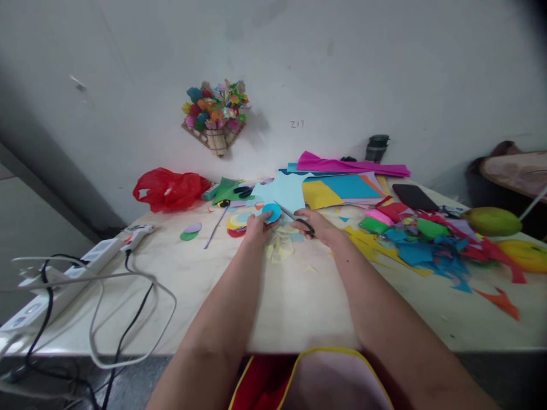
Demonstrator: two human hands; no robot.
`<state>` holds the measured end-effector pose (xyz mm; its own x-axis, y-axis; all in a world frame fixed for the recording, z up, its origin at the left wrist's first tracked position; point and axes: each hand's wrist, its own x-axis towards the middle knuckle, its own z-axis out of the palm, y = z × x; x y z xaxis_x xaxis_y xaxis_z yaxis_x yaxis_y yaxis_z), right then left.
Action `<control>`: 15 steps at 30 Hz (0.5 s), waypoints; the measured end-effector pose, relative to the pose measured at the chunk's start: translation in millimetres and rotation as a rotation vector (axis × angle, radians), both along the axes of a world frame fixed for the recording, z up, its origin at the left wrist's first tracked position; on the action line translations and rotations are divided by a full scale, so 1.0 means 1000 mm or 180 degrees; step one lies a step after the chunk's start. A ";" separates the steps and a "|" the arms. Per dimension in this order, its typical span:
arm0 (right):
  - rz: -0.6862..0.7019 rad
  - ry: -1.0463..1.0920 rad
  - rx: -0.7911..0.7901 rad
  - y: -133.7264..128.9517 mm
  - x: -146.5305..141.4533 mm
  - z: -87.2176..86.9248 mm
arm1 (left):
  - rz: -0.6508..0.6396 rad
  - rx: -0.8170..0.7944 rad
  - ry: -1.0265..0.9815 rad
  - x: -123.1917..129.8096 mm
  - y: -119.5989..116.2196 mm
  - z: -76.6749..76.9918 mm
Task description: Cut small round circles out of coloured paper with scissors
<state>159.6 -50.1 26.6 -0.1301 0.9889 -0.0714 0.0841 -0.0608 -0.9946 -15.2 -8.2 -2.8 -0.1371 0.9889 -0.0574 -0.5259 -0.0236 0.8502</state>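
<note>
Over the middle of the table, my left hand (255,226) is closed on a round blue paper disc (272,212), gripped at its left edge. What lies under the disc is partly hidden. My right hand (319,224) is wrapped round a pair of scissors (306,226) with black handles, the blades pointing left toward the disc. Just behind the blades lies a pale blue paper sheet (286,189). Yellow and red paper circles (235,228) sit left of my left hand, and pale yellow scraps (280,246) are spread beneath both hands.
A purple and a green circle (190,232) lie left, near a red plastic bag (171,188). A power strip (64,279) with cables runs along the left edge. Coloured sheets (322,195), a phone (414,197), paper scraps (431,247) and a yellow-green fruit (491,221) occupy the right.
</note>
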 end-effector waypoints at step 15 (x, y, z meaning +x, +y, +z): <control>-0.0103 0.0355 -0.0289 0.001 -0.004 -0.004 | 0.0025 -0.0002 -0.0010 0.012 -0.007 0.004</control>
